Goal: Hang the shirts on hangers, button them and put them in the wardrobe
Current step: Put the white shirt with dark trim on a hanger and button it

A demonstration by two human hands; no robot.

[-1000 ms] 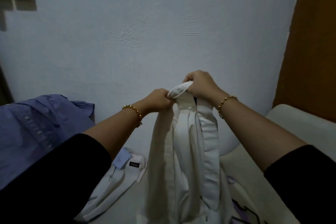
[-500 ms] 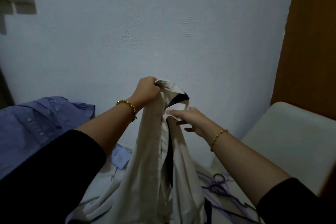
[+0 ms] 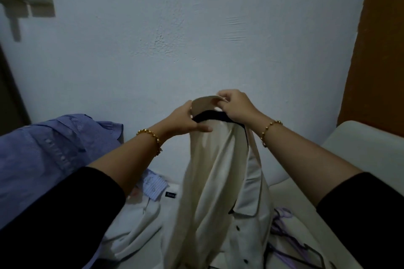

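Pale blue plaster wall [image 3: 175, 39] behind, two hands lifting a cream shirt with dark navy trim [image 3: 214, 170] by its collar above a white surface [image 3: 360, 155]
Left hand [image 3: 185, 120] grips the shirt at the shoulder, thumb laid across the front and fingers behind the cloth; right hand [image 3: 237, 105] pinches the raised collar edge between curled fingers and thumb, so both are closed on fabric. A white garment [image 3: 140, 231] lying below carries a small black label [image 3: 170, 195] whose white letters seem to read "finta"; purple and black hangers [image 3: 290, 236] lie at lower right, a blue striped shirt [image 3: 43, 148] at left
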